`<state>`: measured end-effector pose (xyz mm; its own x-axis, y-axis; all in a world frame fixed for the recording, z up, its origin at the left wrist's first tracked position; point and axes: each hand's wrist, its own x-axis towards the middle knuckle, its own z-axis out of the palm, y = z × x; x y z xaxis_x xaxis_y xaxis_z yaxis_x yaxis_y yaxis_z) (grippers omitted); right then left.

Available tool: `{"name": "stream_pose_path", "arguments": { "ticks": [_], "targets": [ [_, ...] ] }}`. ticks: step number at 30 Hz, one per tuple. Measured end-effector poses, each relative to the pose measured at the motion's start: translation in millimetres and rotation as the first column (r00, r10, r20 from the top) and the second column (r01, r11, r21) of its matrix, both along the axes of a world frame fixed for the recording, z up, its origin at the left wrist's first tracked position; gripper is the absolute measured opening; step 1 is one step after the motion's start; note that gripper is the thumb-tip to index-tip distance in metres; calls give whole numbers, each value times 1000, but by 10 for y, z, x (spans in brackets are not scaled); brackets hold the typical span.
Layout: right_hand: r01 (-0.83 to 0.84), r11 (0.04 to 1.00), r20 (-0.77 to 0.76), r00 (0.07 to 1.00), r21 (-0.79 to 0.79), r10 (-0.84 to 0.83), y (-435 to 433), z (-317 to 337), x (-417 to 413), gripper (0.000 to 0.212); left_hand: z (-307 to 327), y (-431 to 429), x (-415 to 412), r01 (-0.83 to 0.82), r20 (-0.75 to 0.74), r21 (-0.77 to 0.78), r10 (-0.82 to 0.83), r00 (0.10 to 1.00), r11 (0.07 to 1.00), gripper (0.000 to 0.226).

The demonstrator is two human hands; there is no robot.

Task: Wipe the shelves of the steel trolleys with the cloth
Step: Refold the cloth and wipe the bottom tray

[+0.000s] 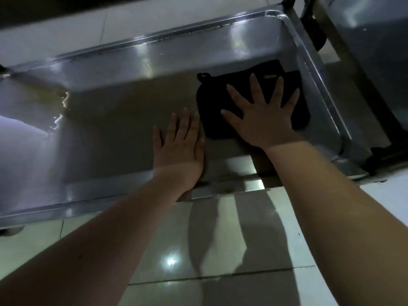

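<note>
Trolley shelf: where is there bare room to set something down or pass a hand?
Bare steel runs across the shelf from the left hand leftward, up to the far wall. The right end is crowded: the right hand presses the cloth, close to the right wall.

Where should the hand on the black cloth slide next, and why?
Probably leftward. The right hand presses the black cloth flat near the right end of the shelf, and most of its steel stretches away to the left. The left hand, flat beside the cloth, would likely shift first.
</note>
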<state>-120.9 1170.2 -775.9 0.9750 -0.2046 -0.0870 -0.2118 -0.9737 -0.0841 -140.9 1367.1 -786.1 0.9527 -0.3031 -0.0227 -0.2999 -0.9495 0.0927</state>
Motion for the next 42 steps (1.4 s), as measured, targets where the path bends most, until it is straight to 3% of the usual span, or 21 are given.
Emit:
{"name": "stream_pose_path", "arguments": {
  "ticks": [7, 12, 17, 21, 25, 29, 31, 34, 38, 42],
  "targets": [
    [59, 998, -71, 996, 35, -57, -22, 54, 828, 69, 49, 6, 83, 13, -25, 37, -12, 1000, 999, 59],
    [-14, 997, -26, 1000, 77, 17, -11, 46, 136, 65, 43, 17, 86, -3, -32, -2, 2, 999, 1000, 59],
    [-52, 999, -28, 998, 11, 52, 48, 61, -855, 65, 18, 13, 74, -6, -11, -6, 5, 1000, 1000, 59],
    [-13, 995, -77, 997, 99, 20, 10, 141, -647, 60, 15, -4, 20, -5, -2, -10, 5, 1000, 1000, 59],
    [8, 996, 101, 995, 89, -17, -281, 290, -177, 51, 27, -2, 12, -5, -12, -11, 4, 1000, 1000, 59],
    [-37, 986, -68, 996, 163, 48, -622, 297, -56, 62, 37, -7, 37, -4, -14, -9, 4, 1000, 1000, 59],
    [-87, 967, -17, 995, 240, 94, -633, 229, -179, 60, 34, -12, 39, -4, -9, -4, 4, 1000, 1000, 59],
    [-76, 951, 288, 958, 300, -14, -710, 155, -388, 44, 38, -15, 38, -9, -13, -20, 8, 1000, 1000, 59],
    [129, 948, 249, 946, 291, -206, -771, 112, -545, 44, 42, -29, 34, -5, -25, -42, 4, 1000, 999, 58],
    [160, 861, 336, 874, 483, -351, -593, 217, -601, 38, 67, -44, -1, 1, -23, -70, -2, 1000, 998, 57]
  ]
}}
